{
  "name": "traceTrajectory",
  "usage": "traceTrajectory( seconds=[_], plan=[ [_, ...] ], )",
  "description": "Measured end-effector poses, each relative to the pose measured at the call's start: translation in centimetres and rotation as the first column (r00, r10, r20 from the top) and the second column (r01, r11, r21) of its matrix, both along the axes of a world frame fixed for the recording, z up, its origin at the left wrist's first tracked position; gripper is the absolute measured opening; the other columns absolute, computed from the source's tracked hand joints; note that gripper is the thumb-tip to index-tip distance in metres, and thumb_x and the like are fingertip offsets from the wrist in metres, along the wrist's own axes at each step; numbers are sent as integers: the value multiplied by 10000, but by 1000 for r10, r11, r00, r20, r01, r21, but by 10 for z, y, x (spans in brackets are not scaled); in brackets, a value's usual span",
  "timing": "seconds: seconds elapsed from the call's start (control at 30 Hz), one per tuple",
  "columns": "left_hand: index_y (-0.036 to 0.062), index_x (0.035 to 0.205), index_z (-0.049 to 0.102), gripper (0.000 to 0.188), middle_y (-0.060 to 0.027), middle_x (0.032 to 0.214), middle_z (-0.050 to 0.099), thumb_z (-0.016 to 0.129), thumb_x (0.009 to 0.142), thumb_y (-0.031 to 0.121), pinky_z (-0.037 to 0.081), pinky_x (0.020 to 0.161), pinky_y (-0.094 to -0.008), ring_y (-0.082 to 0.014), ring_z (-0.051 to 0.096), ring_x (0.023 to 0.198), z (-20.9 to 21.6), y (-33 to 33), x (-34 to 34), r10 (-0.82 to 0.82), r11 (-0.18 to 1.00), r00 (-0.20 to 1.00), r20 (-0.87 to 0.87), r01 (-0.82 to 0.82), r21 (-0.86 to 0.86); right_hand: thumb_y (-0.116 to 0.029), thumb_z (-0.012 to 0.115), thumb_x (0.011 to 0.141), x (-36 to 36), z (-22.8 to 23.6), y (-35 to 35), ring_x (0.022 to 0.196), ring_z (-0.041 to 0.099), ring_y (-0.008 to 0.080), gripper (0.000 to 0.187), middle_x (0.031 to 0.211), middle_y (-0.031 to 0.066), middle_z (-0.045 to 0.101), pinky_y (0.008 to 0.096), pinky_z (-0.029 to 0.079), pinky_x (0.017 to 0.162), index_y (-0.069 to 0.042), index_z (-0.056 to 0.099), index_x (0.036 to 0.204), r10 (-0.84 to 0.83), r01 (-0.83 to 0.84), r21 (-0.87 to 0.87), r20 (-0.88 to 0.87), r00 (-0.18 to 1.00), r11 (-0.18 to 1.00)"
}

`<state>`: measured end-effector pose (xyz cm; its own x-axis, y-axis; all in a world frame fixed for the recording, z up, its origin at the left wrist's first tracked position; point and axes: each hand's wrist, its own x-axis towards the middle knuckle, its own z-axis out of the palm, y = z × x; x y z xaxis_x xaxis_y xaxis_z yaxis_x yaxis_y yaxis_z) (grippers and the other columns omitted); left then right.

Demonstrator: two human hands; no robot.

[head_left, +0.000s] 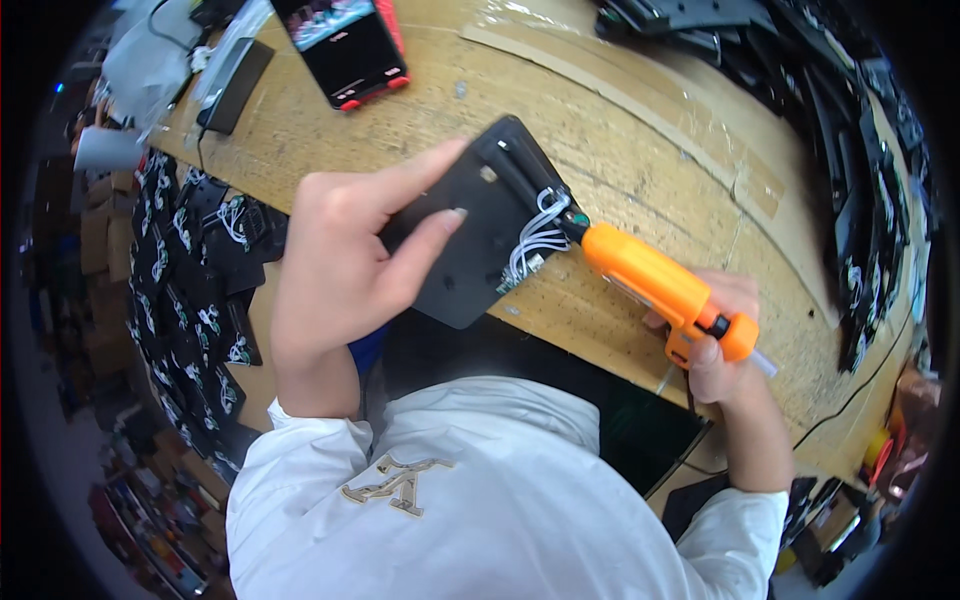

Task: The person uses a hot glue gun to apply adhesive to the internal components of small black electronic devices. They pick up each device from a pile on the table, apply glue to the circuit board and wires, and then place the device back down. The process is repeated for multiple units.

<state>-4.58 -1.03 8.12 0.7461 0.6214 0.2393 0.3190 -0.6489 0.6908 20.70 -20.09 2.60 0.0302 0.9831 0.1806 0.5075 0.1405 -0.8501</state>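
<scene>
My left hand [335,255] grips a flat black plastic panel [465,265] by its left side, thumb laid across its face, holding it tilted above the table's near edge. Along the panel's right edge run looped white wires [533,240] with small connectors and bits of green circuit board. In my right hand [728,365] is an orange hot glue gun [650,275], its clear glue stick [765,363] poking out at the back. The gun's dark nozzle end meets the panel's edge by the upper wires; whether the tip touches cannot be made out.
A phone [345,55] in a red stand sits at the table's far side, near a dark bar-shaped device [240,88]. Many similar wired black panels [190,290] lie at left. Black parts [835,150] pile up at right beside a flat cardboard sheet [690,120].
</scene>
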Motion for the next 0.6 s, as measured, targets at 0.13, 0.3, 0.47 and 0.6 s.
traceTrajectory(
  seconds=[0.13, 0.3, 0.47, 0.6],
  plan=[
    [-7, 1157, 639, 404, -204, 718, 634, 676, 757, 38, 488, 562, -374, -344, 627, 604, 12, -9, -1, 0, 996, 999, -54, 5, 92, -618, 592, 823, -8, 5, 4, 444, 388, 276, 634, 530, 75, 330, 373, 283, 442, -60, 412, 582, 38, -43, 86, 59, 998, 995],
    [-17, 1170, 639, 425, -208, 720, 648, 683, 749, 16, 490, 557, -330, -317, 635, 586, 23, -21, -10, 81, 977, 993, -84, -62, 205, -603, 557, 869, -11, -3, -5, 492, 502, 215, 599, 617, 92, 541, 314, 376, 469, -17, 601, 758, -241, 253, 83, -132, 961, 964],
    [-60, 1245, 588, 459, -116, 801, 711, 658, 793, -24, 471, 597, -268, -82, 625, 680, 31, -12, -89, 213, 946, 937, 275, -127, -299, -579, 398, 962, 17, -14, -5, 595, 562, 162, 618, 772, 104, 636, 279, 451, 544, 0, 573, 1091, -376, 399, -33, -415, 828, 916],
    [-86, 1272, 553, 483, 62, 768, 539, 708, 830, 31, 361, 610, -161, -5, 459, 653, 37, 8, -225, 685, 708, 608, 401, -686, -169, -538, 369, 973, 36, -33, -11, 634, 586, 161, 583, 811, 131, 661, 264, 442, 532, -6, 561, 1114, -494, 510, -114, -494, 715, 853]
  ],
)
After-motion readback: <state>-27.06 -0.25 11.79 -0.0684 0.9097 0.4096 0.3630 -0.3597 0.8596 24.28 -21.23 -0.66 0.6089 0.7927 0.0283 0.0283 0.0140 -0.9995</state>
